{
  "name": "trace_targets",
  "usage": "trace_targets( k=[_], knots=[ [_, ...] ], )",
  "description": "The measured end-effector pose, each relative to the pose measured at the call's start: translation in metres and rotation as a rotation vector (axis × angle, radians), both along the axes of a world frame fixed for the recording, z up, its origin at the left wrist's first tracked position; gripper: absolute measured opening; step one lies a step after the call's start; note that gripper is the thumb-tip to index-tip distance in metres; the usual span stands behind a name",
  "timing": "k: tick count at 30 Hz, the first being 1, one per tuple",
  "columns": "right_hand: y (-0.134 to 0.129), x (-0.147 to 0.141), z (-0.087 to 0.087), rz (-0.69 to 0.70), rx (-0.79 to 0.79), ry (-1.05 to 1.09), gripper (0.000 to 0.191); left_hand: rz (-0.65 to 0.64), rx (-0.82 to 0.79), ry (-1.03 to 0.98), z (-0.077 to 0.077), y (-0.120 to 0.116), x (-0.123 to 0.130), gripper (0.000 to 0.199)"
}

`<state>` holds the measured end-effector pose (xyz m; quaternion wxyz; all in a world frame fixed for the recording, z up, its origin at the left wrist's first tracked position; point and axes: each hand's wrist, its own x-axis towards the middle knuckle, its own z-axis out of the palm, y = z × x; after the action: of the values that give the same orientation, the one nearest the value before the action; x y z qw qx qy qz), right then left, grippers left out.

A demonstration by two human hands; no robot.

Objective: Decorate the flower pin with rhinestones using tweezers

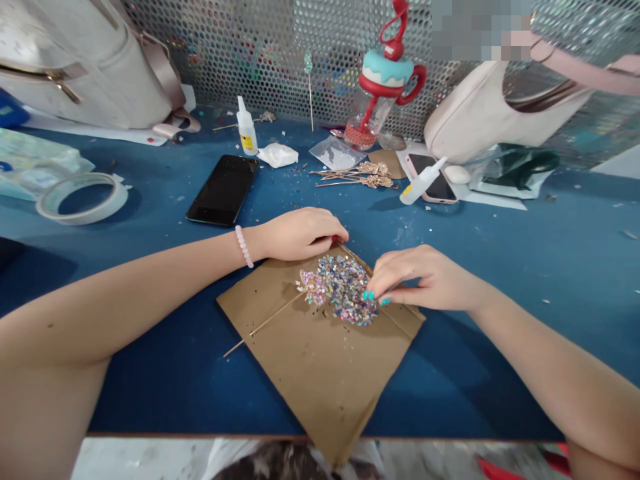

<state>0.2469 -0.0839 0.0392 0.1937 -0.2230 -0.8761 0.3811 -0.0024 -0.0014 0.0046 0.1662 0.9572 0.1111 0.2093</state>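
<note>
A sheet of brown cardboard (310, 360) lies turned cornerwise on the blue table, its near corner jutting past the edge. On it is a heap of small multicoloured rhinestones (345, 283). My left hand (305, 233) is closed on the cardboard's far corner; a red spot shows by its fingertips. My right hand (425, 277), with turquoise nails, has thumb and fingers pinched at the heap's right edge; what lies between them is too small to make out. Left of the heap rests a thin stick (273, 317) whose head (313, 287) is covered in pinkish rhinestones.
Behind my hands are a black phone (223, 190), two glue bottles (247, 130) (423, 181), gold flower sticks (367, 175) and a red-handled cup (377, 93). A tape roll (83, 212) lies left. Bags (110, 73) (480, 113) stand against the perforated metal screen (270, 60).
</note>
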Motion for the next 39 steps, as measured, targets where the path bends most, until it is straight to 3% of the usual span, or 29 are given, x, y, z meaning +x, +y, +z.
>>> trace_targets(
  k=[15, 27, 34, 39],
  knots=[
    [0.0017, -0.0015, -0.0043, -0.181, 0.177, -0.003, 0.008, 0.008, 0.014, 0.019, 0.0018, -0.0008, 0.0009, 0.027],
    [0.0015, -0.0003, -0.0042, -0.313, 0.203, -0.010, 0.009, 0.005, 0.018, 0.011, 0.0008, -0.0001, 0.0005, 0.027],
    [-0.0019, -0.0029, -0.0037, -0.045, -0.016, 0.045, 0.009, -0.008, 0.015, -0.003, 0.0005, 0.0004, 0.0011, 0.027],
    [-0.0065, -0.0072, -0.0043, 0.066, -0.061, 0.052, 0.011, -0.018, 0.025, -0.007, -0.0001, 0.0013, 0.0017, 0.027]
  ],
)
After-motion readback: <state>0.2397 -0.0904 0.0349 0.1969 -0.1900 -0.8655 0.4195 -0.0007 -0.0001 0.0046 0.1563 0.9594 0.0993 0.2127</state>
